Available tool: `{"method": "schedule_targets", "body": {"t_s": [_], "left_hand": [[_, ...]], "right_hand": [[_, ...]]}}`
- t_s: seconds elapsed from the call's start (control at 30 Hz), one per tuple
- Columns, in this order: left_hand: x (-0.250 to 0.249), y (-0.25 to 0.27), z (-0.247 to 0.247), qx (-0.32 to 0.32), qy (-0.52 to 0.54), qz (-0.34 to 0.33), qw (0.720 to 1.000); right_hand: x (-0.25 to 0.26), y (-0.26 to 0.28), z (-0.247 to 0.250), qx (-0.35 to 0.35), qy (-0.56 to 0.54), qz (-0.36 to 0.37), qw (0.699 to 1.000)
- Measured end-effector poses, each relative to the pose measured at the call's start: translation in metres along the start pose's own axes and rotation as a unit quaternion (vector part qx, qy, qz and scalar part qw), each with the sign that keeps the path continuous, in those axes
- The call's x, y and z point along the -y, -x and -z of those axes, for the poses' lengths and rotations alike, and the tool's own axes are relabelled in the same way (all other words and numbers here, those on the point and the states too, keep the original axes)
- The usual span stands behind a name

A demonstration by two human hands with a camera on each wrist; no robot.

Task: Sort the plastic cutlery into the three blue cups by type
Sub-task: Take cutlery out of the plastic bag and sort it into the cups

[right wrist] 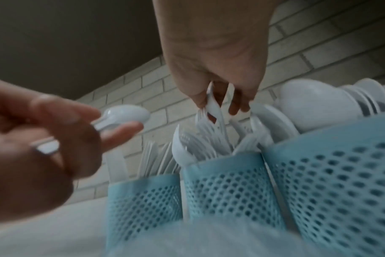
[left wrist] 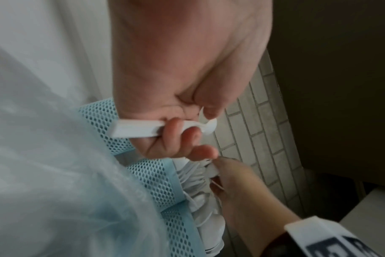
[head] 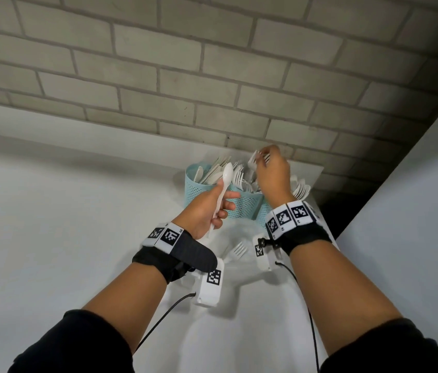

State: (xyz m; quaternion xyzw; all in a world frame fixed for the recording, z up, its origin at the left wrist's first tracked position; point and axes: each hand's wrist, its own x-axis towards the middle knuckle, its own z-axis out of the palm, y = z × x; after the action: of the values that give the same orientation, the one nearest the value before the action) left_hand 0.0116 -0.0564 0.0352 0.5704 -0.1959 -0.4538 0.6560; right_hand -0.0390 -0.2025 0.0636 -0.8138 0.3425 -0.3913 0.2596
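Fingers (right wrist: 235,102) pinching forks (right wrist: 211,104), left hand (head: 207,208) gripping spoon (head: 226,179)

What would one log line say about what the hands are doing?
left hand: holds spoon | right hand: pinches fork over middle cup | loose fork on table

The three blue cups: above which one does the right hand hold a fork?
The middle cup, the one filled with forks. The right hand pinches a fork above it; the left cup and the right cup flank it.
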Motion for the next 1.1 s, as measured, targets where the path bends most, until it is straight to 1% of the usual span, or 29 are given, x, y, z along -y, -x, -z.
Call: {"method": "schedule_targets", "body": {"t_s": [0.07, 0.13, 0.2, 0.23, 0.3, 0.33, 0.37, 0.4, 0.43, 0.47, 0.53, 0.6, 0.67, 0.7, 0.77, 0.8, 0.83, 0.87, 0.9, 0.93, 0.97, 1.03, 1.07, 1.1], "left_hand": [[0.001, -0.001, 0.002, -0.003, 0.012, 0.004, 1.000], [0.003, -0.002, 0.005, -0.010, -0.004, -0.006, 1.000], [0.006, -0.002, 0.007, -0.010, -0.019, -0.020, 1.000], [0.007, -0.003, 0.007, -0.008, -0.020, -0.026, 0.999], [0.008, -0.003, 0.006, -0.007, -0.015, -0.032, 0.999], [0.009, -0.003, 0.004, -0.008, -0.013, -0.033, 0.999], [0.009, -0.003, 0.003, -0.008, -0.010, -0.035, 0.999], [0.009, -0.003, 0.001, -0.006, -0.008, -0.038, 0.999], [0.008, -0.003, -0.002, -0.001, -0.006, -0.042, 0.999], [0.008, -0.002, -0.006, 0.005, -0.006, -0.045, 0.999], [0.008, -0.002, -0.013, 0.018, -0.018, -0.049, 0.998], [0.010, -0.001, -0.020, 0.034, -0.044, -0.050, 0.997], [0.014, -0.001, -0.023, 0.050, -0.073, -0.043, 0.995], [0.016, 0.000, -0.024, 0.055, -0.092, -0.037, 0.994], [0.019, -0.002, -0.024, 0.055, -0.163, -0.014, 0.985], [0.020, -0.004, -0.023, 0.055, -0.228, -0.004, 0.972], [0.022, -0.005, -0.023, 0.056, -0.324, 0.002, 0.944], [0.023, -0.005, -0.021, 0.061, -0.445, 0.000, 0.893], [0.025, -0.004, -0.020, 0.070, -0.558, -0.003, 0.827], [0.027, -0.002, -0.019, 0.084, -0.641, -0.011, 0.763], [0.028, 0.001, -0.019, 0.095, -0.686, -0.016, 0.721], [0.033, 0.005, -0.019, 0.110, -0.729, -0.011, 0.675], [0.036, 0.005, -0.019, 0.112, -0.742, -0.007, 0.660], [0.041, 0.004, -0.019, 0.108, -0.747, -0.005, 0.656]], "right_hand": [[-0.010, 0.004, -0.007, 0.046, 0.086, -0.007, 0.995], [-0.016, 0.006, -0.009, 0.112, 0.196, 0.015, 0.974], [-0.017, 0.005, -0.010, 0.154, 0.245, 0.017, 0.957], [-0.015, 0.005, -0.008, 0.152, 0.250, 0.018, 0.956], [-0.010, 0.005, -0.004, 0.114, 0.225, 0.035, 0.967], [-0.004, 0.007, 0.001, 0.095, 0.181, 0.047, 0.978], [-0.001, 0.009, 0.003, 0.091, 0.112, 0.058, 0.988], [0.003, 0.012, 0.006, 0.110, 0.032, 0.058, 0.992], [0.008, 0.016, 0.009, 0.148, -0.032, 0.047, 0.987], [0.010, 0.020, 0.011, 0.187, -0.059, 0.036, 0.980], [0.009, 0.024, 0.014, 0.229, -0.048, 0.035, 0.972], [0.006, 0.025, 0.019, 0.224, -0.027, 0.038, 0.973], [0.001, 0.023, 0.027, 0.197, -0.035, 0.021, 0.980], [-0.001, 0.020, 0.032, 0.172, -0.036, 0.008, 0.984], [-0.003, 0.013, 0.046, 0.098, -0.037, -0.016, 0.994], [-0.001, 0.010, 0.056, 0.052, -0.042, -0.019, 0.998], [0.001, 0.008, 0.066, 0.001, -0.049, -0.013, 0.999], [0.004, 0.007, 0.076, -0.050, -0.050, -0.003, 0.997], [0.007, 0.007, 0.085, -0.101, -0.045, 0.006, 0.994], [0.009, 0.007, 0.093, -0.148, -0.038, 0.014, 0.988], [0.009, 0.007, 0.098, -0.183, -0.026, 0.018, 0.983], [0.006, 0.006, 0.100, -0.212, 0.019, 0.026, 0.977], [0.002, 0.006, 0.098, -0.209, 0.049, 0.033, 0.976], [-0.004, 0.006, 0.094, -0.199, 0.077, 0.041, 0.976]]}}
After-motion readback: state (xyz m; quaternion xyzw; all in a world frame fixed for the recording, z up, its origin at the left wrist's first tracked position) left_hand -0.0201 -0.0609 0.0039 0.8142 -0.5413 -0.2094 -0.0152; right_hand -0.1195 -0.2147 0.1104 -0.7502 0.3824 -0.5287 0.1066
